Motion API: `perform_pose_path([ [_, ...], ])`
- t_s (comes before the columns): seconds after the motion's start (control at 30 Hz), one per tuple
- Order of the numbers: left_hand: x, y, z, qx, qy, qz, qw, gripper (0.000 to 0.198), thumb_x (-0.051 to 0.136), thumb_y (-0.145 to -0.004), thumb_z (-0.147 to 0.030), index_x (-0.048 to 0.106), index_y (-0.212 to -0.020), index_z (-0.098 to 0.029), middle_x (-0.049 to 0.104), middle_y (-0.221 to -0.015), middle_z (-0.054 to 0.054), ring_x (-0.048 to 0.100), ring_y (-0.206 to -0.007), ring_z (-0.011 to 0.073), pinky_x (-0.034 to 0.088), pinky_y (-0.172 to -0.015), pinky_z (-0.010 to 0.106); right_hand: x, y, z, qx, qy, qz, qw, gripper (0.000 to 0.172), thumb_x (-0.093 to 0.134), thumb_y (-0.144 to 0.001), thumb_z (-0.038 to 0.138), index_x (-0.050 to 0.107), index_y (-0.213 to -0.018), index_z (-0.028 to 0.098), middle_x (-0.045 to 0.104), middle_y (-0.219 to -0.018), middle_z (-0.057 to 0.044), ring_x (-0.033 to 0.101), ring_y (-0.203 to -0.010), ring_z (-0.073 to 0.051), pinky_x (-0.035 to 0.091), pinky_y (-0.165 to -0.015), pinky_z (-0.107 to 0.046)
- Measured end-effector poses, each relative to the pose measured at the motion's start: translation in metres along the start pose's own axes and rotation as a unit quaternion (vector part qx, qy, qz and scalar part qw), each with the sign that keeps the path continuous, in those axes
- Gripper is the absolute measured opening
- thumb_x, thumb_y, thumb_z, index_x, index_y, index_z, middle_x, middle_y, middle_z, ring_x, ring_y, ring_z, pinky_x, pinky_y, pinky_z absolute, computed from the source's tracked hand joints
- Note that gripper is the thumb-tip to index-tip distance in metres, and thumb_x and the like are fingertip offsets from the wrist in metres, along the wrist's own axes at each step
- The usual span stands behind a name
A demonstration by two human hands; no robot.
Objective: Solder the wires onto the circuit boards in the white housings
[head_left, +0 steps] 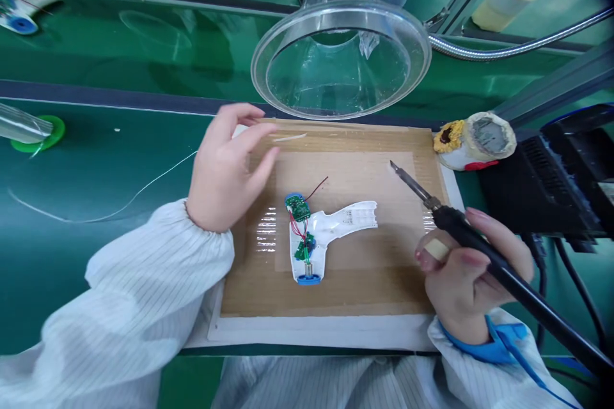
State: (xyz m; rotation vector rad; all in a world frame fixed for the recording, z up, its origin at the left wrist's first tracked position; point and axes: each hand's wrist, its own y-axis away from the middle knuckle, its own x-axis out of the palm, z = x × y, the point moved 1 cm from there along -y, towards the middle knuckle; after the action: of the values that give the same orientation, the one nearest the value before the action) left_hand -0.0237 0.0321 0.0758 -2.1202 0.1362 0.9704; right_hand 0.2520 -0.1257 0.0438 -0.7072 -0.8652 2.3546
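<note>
My right hand [465, 275] is wrapped round a black soldering iron [460, 230], its metal tip pointing up and left over the board. Fingers apart, my left hand [228, 166] hovers above the left part of the brown cardboard work board [384, 294] and holds nothing I can see. Between the hands lies a white plastic housing half [348, 217], shaped like a handheld gun. Green circuit boards [298, 208] with red wires sit in it, along with a blue end piece [308, 280]. One dark red wire [317, 186] sticks up loose. A thin solder-like strand [144, 188] runs left from my left hand.
A clear fume hood funnel [340, 61] hangs over the board's far edge. At the right stand a round container with grey contents [489, 134] and a black device [551, 172] with cables. A clear tube with a green rim [50, 133] lies at the left.
</note>
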Motion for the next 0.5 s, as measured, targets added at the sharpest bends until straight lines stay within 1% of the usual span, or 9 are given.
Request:
perform_pose_path([
  [0.07, 0.0, -0.009, 0.0, 0.025, -0.026, 0.044, 0.998, 0.019, 0.064, -0.098, -0.021, 0.077, -0.111, -0.027, 0.075, -0.116, 0.008, 0.072, -0.102, 0.026, 0.061, -0.084, 0.041, 0.01, -0.003, -0.001, 0.024, 0.016, 0.05, 0.998, 0.03, 0.063, -0.106, 0.03, 0.067, -0.135, 0.025, 0.072, -0.073, 0.002, 0.072, -0.057, -0.015, 0.061, -0.059, -0.028],
  [0.13, 0.007, -0.015, -0.008, 0.031, -0.002, 0.154, 0.988, 0.017, 0.063, -0.098, -0.024, 0.08, -0.102, -0.026, 0.079, -0.095, 0.003, 0.074, -0.082, 0.0223, 0.059, -0.07, 0.036, 0.018, -0.005, -0.002, 0.026, 0.052, 0.141, 0.988, 0.036, 0.066, -0.103, 0.022, 0.064, -0.138, 0.026, 0.082, -0.096, -0.002, 0.081, -0.089, -0.02, 0.066, -0.083, -0.031],
  [0.2, 0.014, -0.02, -0.019, -0.008, 0.055, 0.262, 0.963, 0.015, 0.066, -0.093, -0.022, 0.081, -0.092, -0.026, 0.077, -0.074, -0.003, 0.068, -0.059, 0.0171, 0.051, -0.053, 0.03, 0.024, -0.004, -0.005, 0.003, 0.081, 0.2, 0.976, 0.045, 0.07, -0.1, 0.018, 0.06, -0.142, 0.027, 0.079, -0.124, -0.005, 0.078, -0.113, -0.022, 0.064, -0.098, -0.032],
  [0.23, 0.017, -0.023, -0.024, -0.041, 0.09, 0.295, 0.95, 0.014, 0.068, -0.091, -0.02, 0.081, -0.089, -0.025, 0.074, -0.068, -0.004, 0.063, -0.051, 0.0145, 0.046, -0.048, 0.028, 0.026, -0.003, -0.006, -0.011, 0.085, 0.221, 0.972, 0.049, 0.07, -0.099, 0.016, 0.058, -0.145, 0.028, 0.076, -0.131, -0.006, 0.076, -0.116, -0.022, 0.064, -0.1, -0.031],
  [0.3, 0.017, -0.027, -0.03, -0.123, 0.181, 0.324, 0.92, 0.011, 0.07, -0.089, -0.018, 0.08, -0.088, -0.023, 0.072, -0.064, -0.005, 0.057, -0.043, 0.011, 0.043, -0.042, 0.024, 0.029, -0.001, -0.008, -0.026, 0.09, 0.251, 0.963, 0.054, 0.068, -0.1, 0.014, 0.054, -0.149, 0.029, 0.075, -0.135, -0.005, 0.076, -0.117, -0.021, 0.064, -0.098, -0.029],
  [0.4, 0.012, -0.028, -0.035, -0.214, 0.324, 0.35, 0.853, 0.009, 0.067, -0.094, -0.023, 0.075, -0.092, -0.019, 0.073, -0.068, -0.003, 0.066, -0.05, 0.0126, 0.049, -0.044, 0.021, 0.03, 0.002, -0.009, -0.015, 0.087, 0.278, 0.956, 0.055, 0.063, -0.102, 0.013, 0.05, -0.153, 0.032, 0.076, -0.133, -0.004, 0.078, -0.112, -0.019, 0.065, -0.095, -0.026],
  [0.43, 0.01, -0.026, -0.037, -0.214, 0.345, 0.349, 0.845, 0.011, 0.066, -0.096, -0.024, 0.074, -0.092, -0.018, 0.074, -0.071, -0.002, 0.07, -0.056, 0.0139, 0.052, -0.048, 0.022, 0.03, 0.003, -0.009, -0.012, 0.087, 0.281, 0.956, 0.056, 0.062, -0.103, 0.014, 0.049, -0.153, 0.032, 0.076, -0.133, -0.004, 0.078, -0.112, -0.019, 0.064, -0.096, -0.026],
  [0.47, 0.008, -0.022, -0.04, -0.192, 0.343, 0.341, 0.854, 0.012, 0.064, -0.098, -0.024, 0.073, -0.093, -0.018, 0.075, -0.075, 0.0, 0.072, -0.063, 0.0148, 0.054, -0.053, 0.022, 0.029, 0.003, -0.009, -0.009, 0.087, 0.283, 0.955, 0.056, 0.062, -0.103, 0.014, 0.048, -0.154, 0.033, 0.076, -0.133, -0.003, 0.078, -0.112, -0.019, 0.064, -0.097, -0.026],
  [0.5, 0.008, -0.017, -0.043, -0.151, 0.317, 0.326, 0.878, 0.014, 0.063, -0.1, -0.023, 0.074, -0.094, -0.018, 0.076, -0.081, 0.001, 0.073, -0.07, 0.0154, 0.056, -0.058, 0.024, 0.029, 0.003, -0.01, -0.009, 0.087, 0.283, 0.955, 0.056, 0.063, -0.103, 0.015, 0.048, -0.154, 0.033, 0.076, -0.133, -0.003, 0.078, -0.112, -0.019, 0.064, -0.097, -0.026],
])
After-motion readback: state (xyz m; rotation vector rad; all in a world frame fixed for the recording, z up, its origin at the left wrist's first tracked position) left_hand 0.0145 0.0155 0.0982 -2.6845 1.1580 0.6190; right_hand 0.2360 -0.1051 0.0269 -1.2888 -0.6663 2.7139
